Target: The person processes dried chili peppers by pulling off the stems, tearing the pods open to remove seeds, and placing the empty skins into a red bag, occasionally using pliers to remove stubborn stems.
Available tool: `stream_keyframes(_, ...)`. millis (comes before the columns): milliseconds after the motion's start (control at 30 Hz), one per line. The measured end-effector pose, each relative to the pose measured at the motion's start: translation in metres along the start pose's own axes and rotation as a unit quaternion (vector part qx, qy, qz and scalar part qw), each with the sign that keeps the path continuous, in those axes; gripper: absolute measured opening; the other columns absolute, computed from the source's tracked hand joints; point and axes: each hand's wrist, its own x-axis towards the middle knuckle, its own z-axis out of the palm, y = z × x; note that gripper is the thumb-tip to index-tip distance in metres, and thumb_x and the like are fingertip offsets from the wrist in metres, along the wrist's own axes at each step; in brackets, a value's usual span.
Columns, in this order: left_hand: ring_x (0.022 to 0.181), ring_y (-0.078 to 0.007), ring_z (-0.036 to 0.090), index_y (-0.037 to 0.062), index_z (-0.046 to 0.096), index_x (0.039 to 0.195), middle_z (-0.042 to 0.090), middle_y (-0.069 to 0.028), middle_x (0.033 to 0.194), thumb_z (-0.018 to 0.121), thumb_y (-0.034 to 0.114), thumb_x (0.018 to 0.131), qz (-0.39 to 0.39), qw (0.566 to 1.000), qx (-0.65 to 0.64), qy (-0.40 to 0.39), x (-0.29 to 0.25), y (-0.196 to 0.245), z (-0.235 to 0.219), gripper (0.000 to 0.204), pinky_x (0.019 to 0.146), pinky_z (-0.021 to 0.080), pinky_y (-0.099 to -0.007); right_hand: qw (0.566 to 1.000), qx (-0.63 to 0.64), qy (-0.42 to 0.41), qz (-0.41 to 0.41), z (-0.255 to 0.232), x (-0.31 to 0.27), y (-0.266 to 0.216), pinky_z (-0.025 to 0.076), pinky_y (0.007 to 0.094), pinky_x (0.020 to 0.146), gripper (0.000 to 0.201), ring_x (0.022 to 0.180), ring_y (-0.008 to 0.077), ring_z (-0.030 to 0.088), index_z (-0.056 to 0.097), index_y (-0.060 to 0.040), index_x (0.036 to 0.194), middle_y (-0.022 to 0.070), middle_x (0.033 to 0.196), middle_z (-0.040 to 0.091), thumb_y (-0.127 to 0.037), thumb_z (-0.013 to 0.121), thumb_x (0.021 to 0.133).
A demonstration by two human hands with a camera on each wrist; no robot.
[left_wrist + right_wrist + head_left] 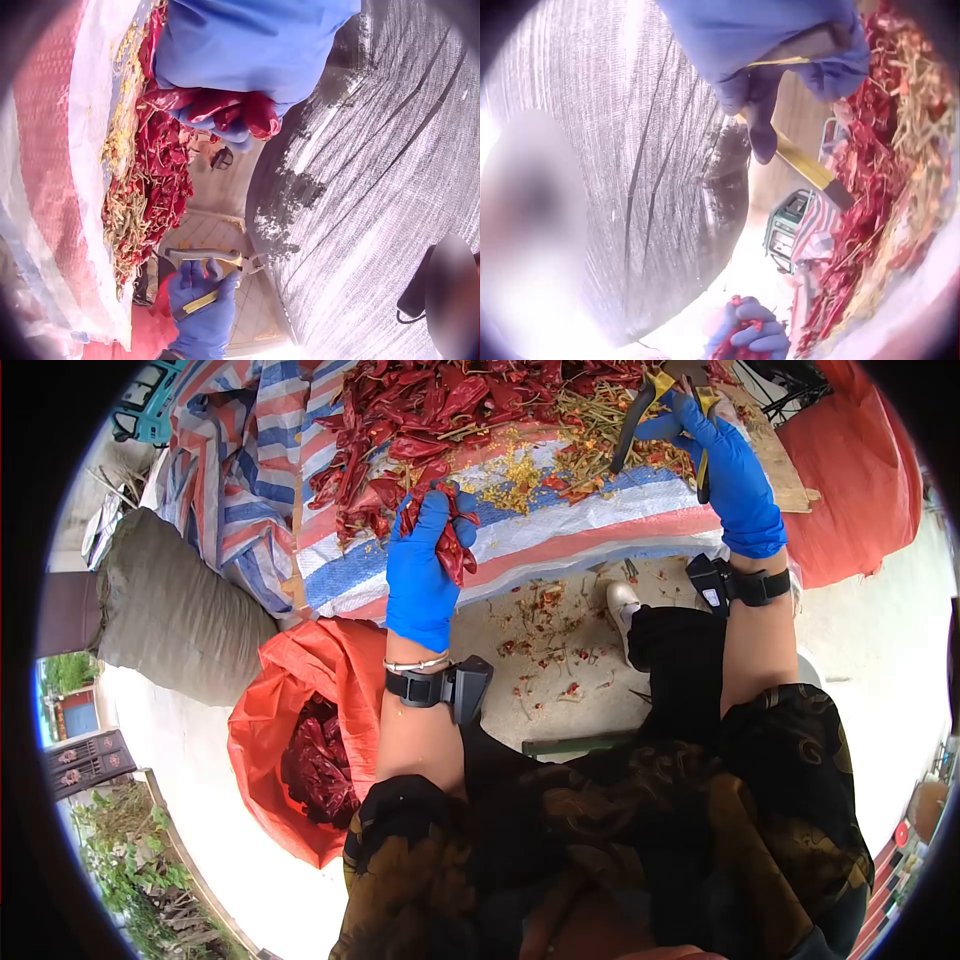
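Observation:
My left hand (418, 585), in a blue glove, holds a small bunch of dried red chillies (456, 556) at the near edge of a chilli pile (450, 405). Some of the bunch shows between the gloved fingers in the left wrist view. My right hand (738, 485), also gloved in blue, grips pruning shears (630, 435) with yellow and black handles. Their handles are spread apart, and the metal blades (251, 264) show in the left wrist view. Beneath and beside the shears lies a heap of cut stems (590, 445), with yellow seeds (515, 480) scattered left of it.
A striped woven sheet (560, 525) covers the work surface. Below my left forearm stands an open red bag (262, 790) holding chillies (322, 765). A full grey sack (180, 610) leans at the left, a red sack (855, 470) at the right. Scraps litter the floor (510, 690).

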Motion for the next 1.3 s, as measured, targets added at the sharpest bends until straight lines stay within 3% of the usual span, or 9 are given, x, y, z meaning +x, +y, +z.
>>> stream_keyframes(100, 0.065, -0.0135, 0.047, 0.0038, 0.051, 0.104, 0.055, -0.0059, 0.085, 0.053, 0.023, 0.088, -0.011, 1.0, -0.023, 0.004, -0.002, 0.006, -0.006, 0.025, 0.055, 0.038, -0.0245, 0.939, 0.303, -0.164, 0.013, 0.049, -0.009, 0.004, 0.029, 0.0383, 0.099, 0.037, 0.112, 0.0241, 0.045, 0.059, -0.001, 0.1, 0.0189, 0.122, 0.046, -0.033, 0.044, 0.089)
stream_keyframes(167, 0.061, -0.0153, 0.052, 0.001, 0.053, 0.101, 0.059, -0.0079, 0.081, 0.055, 0.022, 0.087, -0.025, 0.989, -0.131, -0.062, 0.001, 0.007, -0.009, 0.025, 0.054, 0.042, -0.0249, 0.889, 0.426, -0.16, 0.052, 0.076, -0.018, -0.003, 0.026, 0.0424, 0.102, 0.035, 0.117, 0.0298, 0.04, 0.057, -0.0002, 0.105, 0.0215, 0.13, 0.036, -0.028, 0.047, 0.086)
stream_keyframes(233, 0.062, -0.0149, 0.052, 0.002, 0.054, 0.099, 0.058, -0.0068, 0.08, 0.055, 0.022, 0.086, -0.022, 0.989, -0.133, -0.065, 0.001, 0.012, -0.014, 0.024, 0.054, 0.042, -0.0249, 0.812, 0.418, -0.406, 0.037, 0.091, -0.018, -0.01, 0.028, 0.0449, 0.1, 0.036, 0.117, 0.0321, 0.039, 0.056, 0.001, 0.107, 0.0233, 0.125, 0.042, -0.025, 0.049, 0.083)
stream_keyframes(267, 0.063, -0.0147, 0.052, 0.0025, 0.054, 0.098, 0.058, -0.0067, 0.08, 0.055, 0.022, 0.086, -0.012, 0.992, -0.108, -0.066, 0.001, 0.012, -0.014, 0.024, 0.054, 0.042, -0.0249, 0.879, 0.283, -0.382, 0.042, 0.086, -0.025, -0.02, 0.032, 0.0406, 0.098, 0.038, 0.113, 0.0284, 0.045, 0.057, 0.0016, 0.108, 0.0206, 0.118, 0.049, -0.022, 0.053, 0.078)
stream_keyframes(400, 0.063, -0.0137, 0.052, 0.0039, 0.054, 0.097, 0.059, -0.0076, 0.081, 0.057, 0.018, 0.084, 0.012, 0.998, -0.04, -0.052, -0.001, 0.018, -0.012, 0.019, 0.055, 0.042, -0.0248, 0.939, -0.03, -0.342, 0.032, 0.098, -0.038, -0.037, 0.041, 0.032, 0.084, 0.033, 0.095, 0.0238, 0.055, 0.059, -0.0033, 0.103, 0.0104, 0.099, 0.059, -0.022, 0.056, 0.076)
stream_keyframes(567, 0.063, -0.0137, 0.052, 0.0035, 0.054, 0.098, 0.06, -0.009, 0.082, 0.058, 0.015, 0.083, 0.058, 0.998, 0.013, -0.001, -0.006, 0.023, -0.007, 0.019, 0.055, 0.042, -0.0244, 0.925, -0.181, -0.33, -0.058, 0.103, -0.047, -0.033, 0.042, 0.0357, 0.082, 0.035, 0.09, 0.0334, 0.052, 0.054, -0.0075, 0.11, 0.017, 0.097, 0.051, -0.021, 0.055, 0.078)
stream_keyframes(667, 0.062, -0.0141, 0.052, 0.0029, 0.053, 0.102, 0.06, -0.0103, 0.082, 0.058, 0.012, 0.083, 0.07, 0.997, -0.04, -0.009, -0.004, 0.021, -0.013, 0.022, 0.054, 0.042, -0.0241, 0.907, -0.281, -0.292, -0.111, 0.102, -0.049, -0.032, 0.041, 0.0294, 0.084, 0.052, 0.098, 0.0198, 0.054, 0.036, 0.0012, 0.126, 0.01, 0.108, 0.059, -0.014, 0.056, 0.08)
stream_keyframes(933, 0.067, -0.016, 0.057, 0.0034, 0.054, 0.104, 0.06, -0.0095, 0.087, 0.057, 0.007, 0.081, 0.015, 0.998, -0.051, -0.031, -0.006, 0.021, -0.016, 0.023, 0.056, 0.045, -0.024, 0.881, -0.369, -0.197, -0.221, 0.106, -0.052, -0.026, 0.043, 0.0355, 0.083, 0.034, 0.097, 0.0331, 0.051, 0.051, -0.0008, 0.106, 0.014, 0.121, 0.046, -0.007, 0.06, 0.074)
stream_keyframes(1300, 0.077, -0.0163, 0.06, 0.0053, 0.054, 0.102, 0.06, -0.0062, 0.093, 0.057, 0.003, 0.08, 0.068, 0.983, 0.169, 0.02, -0.007, 0.027, -0.014, 0.022, 0.069, 0.05, -0.0274, 0.819, -0.503, -0.136, -0.24, 0.107, -0.053, -0.027, 0.044, 0.0371, 0.08, 0.034, 0.095, 0.0333, 0.05, 0.051, -0.0014, 0.103, 0.0141, 0.112, 0.05, -0.011, 0.063, 0.073)
